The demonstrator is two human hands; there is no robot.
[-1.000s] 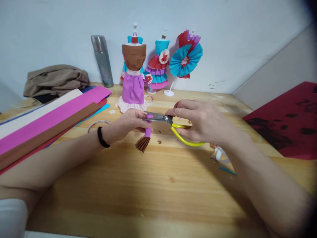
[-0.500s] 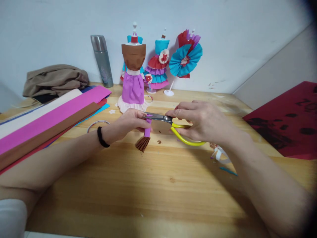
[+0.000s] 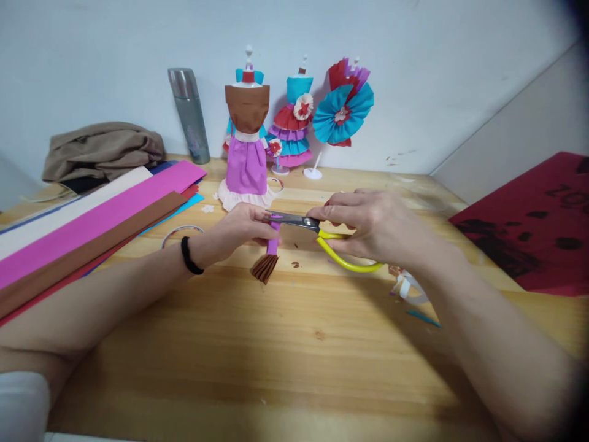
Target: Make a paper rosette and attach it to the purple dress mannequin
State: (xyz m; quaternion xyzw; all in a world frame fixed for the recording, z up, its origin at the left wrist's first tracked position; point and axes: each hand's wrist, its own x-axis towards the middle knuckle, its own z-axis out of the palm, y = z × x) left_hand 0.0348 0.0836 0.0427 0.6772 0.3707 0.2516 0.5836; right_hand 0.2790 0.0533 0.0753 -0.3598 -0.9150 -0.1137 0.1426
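Observation:
My left hand (image 3: 246, 228) pinches a small piece of purple paper (image 3: 273, 244) between thumb and fingers. Below it spreads a pleated brown paper fan (image 3: 265, 268), joined to the purple strip's lower end. Yellow-handled scissors (image 3: 352, 263) sit in my right hand (image 3: 368, 218), fingers wrapped round the handles. Their dark blades lie across the top of the purple paper, close to my left fingertips; how far the blades are apart is hard to make out. Just behind my hands stands a dress form (image 3: 247, 166) with a brown top and purple skirt.
Two more dressed stands, one in tiers (image 3: 294, 132) and one with a blue paper rosette (image 3: 343, 115), are by the wall. A flask (image 3: 189, 116), brown cloth (image 3: 103, 150) and paper strips (image 3: 92, 230) lie left. Tape and scraps (image 3: 413, 288) are right, near a red sheet (image 3: 534, 227).
Both hands, the purple paper and the scissors hold almost the same place. The whole view has shifted very slightly.

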